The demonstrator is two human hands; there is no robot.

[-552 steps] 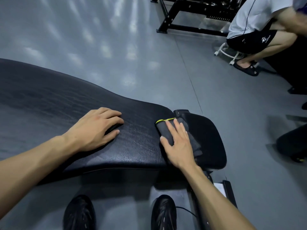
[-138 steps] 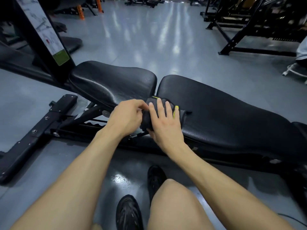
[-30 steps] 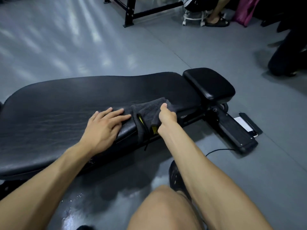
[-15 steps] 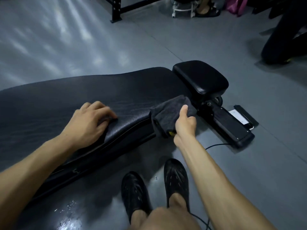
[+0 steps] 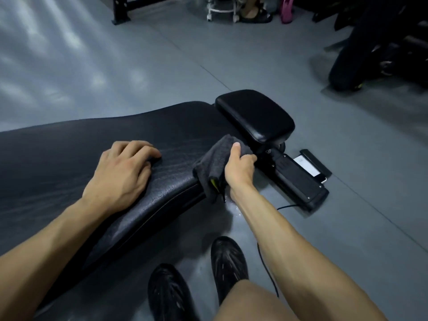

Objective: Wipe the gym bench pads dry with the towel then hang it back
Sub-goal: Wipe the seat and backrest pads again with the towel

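The long black bench pad [image 5: 69, 158] stretches from the left edge to the middle of the view. A small black head pad [image 5: 254, 114] sits at its right end. My right hand [image 5: 239, 167] grips a folded dark grey towel [image 5: 214, 163] with a yellow trim, pressed over the near right corner of the long pad. My left hand [image 5: 125, 172] rests palm down on the long pad, fingers slightly curled, holding nothing.
The bench's black base foot [image 5: 298, 179] lies on the grey floor to the right, with a phone [image 5: 310, 169] beside it and a thin cable [image 5: 268, 272] running near my black shoes [image 5: 228, 260]. A wet patch glints below the towel. A seated person's feet and a stool are at the top.
My right hand has slid the towel rightward along the pad's near edge to its right corner. My left hand has shifted slightly and curled its fingers.
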